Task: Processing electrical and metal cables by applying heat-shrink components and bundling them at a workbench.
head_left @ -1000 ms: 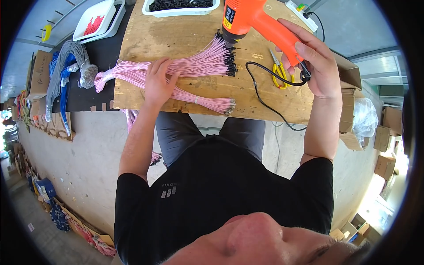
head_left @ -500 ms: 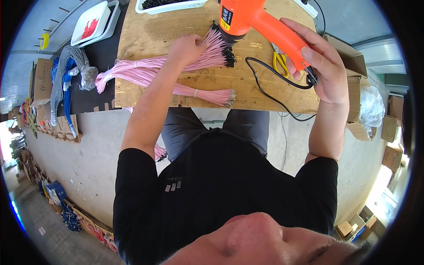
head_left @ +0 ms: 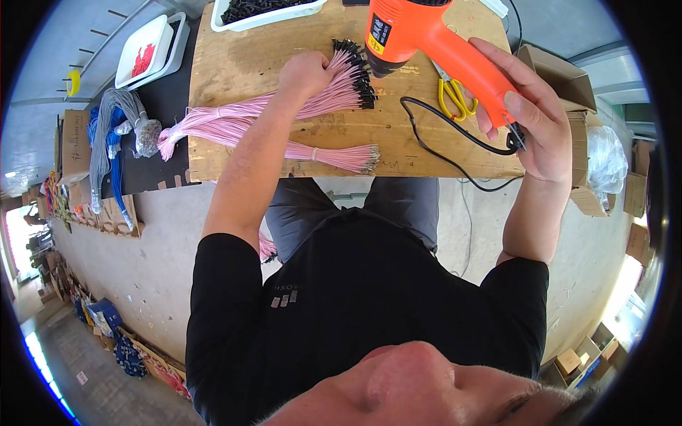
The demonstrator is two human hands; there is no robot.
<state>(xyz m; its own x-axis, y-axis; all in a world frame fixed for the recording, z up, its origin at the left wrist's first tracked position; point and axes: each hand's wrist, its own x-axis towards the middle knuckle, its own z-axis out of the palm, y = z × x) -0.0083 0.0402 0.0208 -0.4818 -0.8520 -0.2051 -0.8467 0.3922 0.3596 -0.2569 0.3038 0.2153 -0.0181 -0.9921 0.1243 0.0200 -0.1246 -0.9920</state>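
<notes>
My left hand (head_left: pixel 305 77) is closed on a fanned-out bundle of pink wires (head_left: pixel 339 84) lying on the wooden bench top. Black sleeves (head_left: pixel 366 91) cap the right-hand ends of those wires. An orange heat gun (head_left: pixel 455 57) is gripped by its handle in my right hand (head_left: pixel 536 131). Its dark nozzle points down, just right of the black ends and apart from them. Nearer the bench's front edge lies a second pink bundle (head_left: pixel 337 156), banded, with bare-looking metal tips. Yellow-handled scissors (head_left: pixel 444 99) rest partly behind the gun's handle and my right fingers.
A white tray of black pieces (head_left: pixel 266 13) stands at the back of the bench (head_left: pixel 241 57). The gun's black cord (head_left: pixel 433 145) loops over the front edge. Left are grey and blue cable bundles (head_left: pixel 114 128) and a white tray with red pieces (head_left: pixel 163 42); cardboard boxes (head_left: pixel 558 78) stand right.
The heat gun has shifted slightly right, so its nozzle covers less of the black ends. My left hand keeps its hold on the pink wires. The whole view has shifted a little.
</notes>
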